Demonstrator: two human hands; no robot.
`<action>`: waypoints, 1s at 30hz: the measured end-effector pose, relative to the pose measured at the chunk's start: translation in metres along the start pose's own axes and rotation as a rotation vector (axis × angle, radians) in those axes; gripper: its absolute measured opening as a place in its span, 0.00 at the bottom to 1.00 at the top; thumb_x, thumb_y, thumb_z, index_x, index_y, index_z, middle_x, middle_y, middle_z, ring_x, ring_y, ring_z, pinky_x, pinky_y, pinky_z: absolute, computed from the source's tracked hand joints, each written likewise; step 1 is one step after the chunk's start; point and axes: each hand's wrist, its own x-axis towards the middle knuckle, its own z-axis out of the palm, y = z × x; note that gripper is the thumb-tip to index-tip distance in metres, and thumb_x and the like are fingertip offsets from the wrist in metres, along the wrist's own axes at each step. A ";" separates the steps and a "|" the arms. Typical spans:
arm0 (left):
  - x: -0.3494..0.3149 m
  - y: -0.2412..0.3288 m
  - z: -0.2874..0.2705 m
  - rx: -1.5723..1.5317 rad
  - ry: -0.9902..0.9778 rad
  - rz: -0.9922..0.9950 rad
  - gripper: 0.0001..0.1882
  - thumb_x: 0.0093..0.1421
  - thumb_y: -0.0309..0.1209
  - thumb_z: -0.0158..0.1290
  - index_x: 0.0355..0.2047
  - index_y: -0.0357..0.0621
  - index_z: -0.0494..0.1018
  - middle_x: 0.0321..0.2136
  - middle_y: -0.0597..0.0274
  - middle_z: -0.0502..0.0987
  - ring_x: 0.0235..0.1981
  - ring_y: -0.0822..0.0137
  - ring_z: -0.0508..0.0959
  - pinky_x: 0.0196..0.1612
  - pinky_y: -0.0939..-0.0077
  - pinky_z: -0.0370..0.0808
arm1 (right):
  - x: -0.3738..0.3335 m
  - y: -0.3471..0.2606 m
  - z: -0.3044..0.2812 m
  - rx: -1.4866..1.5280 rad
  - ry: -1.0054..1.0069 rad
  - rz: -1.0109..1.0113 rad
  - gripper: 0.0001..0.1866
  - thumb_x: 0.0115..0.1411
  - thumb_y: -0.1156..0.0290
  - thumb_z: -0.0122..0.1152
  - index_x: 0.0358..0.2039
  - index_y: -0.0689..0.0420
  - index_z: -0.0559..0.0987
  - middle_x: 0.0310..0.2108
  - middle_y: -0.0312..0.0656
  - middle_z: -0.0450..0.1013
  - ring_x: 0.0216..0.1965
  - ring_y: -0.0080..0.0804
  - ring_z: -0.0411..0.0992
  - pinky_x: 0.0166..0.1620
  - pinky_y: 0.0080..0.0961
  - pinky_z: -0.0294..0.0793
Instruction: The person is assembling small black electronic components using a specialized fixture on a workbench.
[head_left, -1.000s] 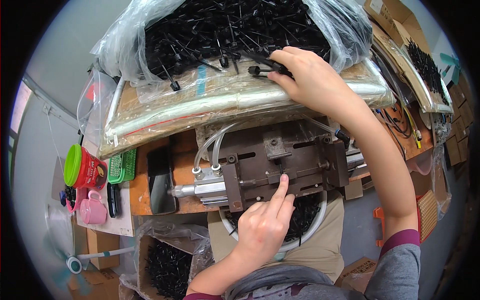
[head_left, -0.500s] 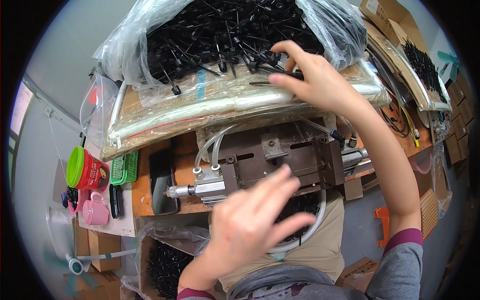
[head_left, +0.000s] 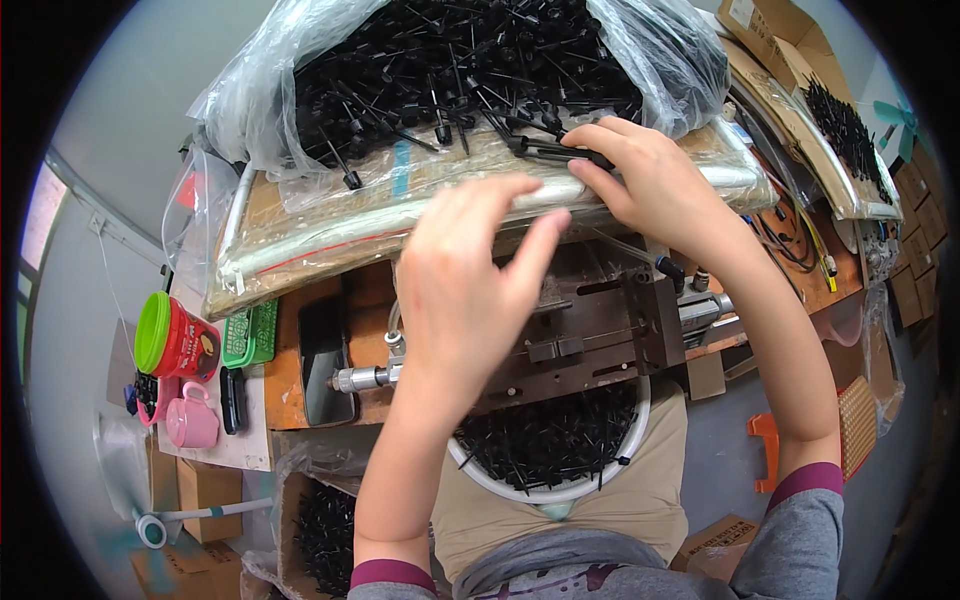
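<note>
As I inspect remotely, the right hand, nearly closed, pinches black rods; the left hand, half open, appears empty. I advise separating one rod cleanly.

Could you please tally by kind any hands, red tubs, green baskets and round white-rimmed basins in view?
Hands: 2 (left hand, right hand)
Red tub: 1
Green basket: 1
Round white-rimmed basin: 1
Total: 5
</note>
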 end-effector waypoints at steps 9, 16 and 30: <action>0.053 -0.045 0.017 0.088 -0.378 -0.078 0.12 0.58 0.25 0.59 0.43 0.38 0.82 0.37 0.51 0.84 0.38 0.60 0.85 0.46 0.68 0.79 | -0.003 -0.002 -0.012 0.065 -0.078 -0.092 0.13 0.63 0.71 0.58 0.47 0.62 0.78 0.40 0.49 0.75 0.42 0.50 0.76 0.46 0.39 0.76; 0.010 -0.017 -0.041 -0.057 -0.016 -0.120 0.04 0.58 0.25 0.60 0.34 0.40 0.81 0.28 0.59 0.81 0.25 0.68 0.82 0.27 0.77 0.76 | -0.001 0.003 -0.019 0.006 -0.094 -0.096 0.12 0.61 0.76 0.57 0.44 0.66 0.79 0.39 0.50 0.75 0.42 0.50 0.76 0.47 0.39 0.75; -0.133 0.058 -0.019 0.050 -0.287 -0.084 0.15 0.50 0.21 0.67 0.39 0.34 0.79 0.36 0.56 0.78 0.27 0.64 0.79 0.28 0.71 0.77 | -0.028 -0.032 -0.029 0.825 0.044 0.519 0.20 0.70 0.69 0.54 0.58 0.64 0.75 0.35 0.36 0.76 0.26 0.13 0.62 0.29 0.13 0.61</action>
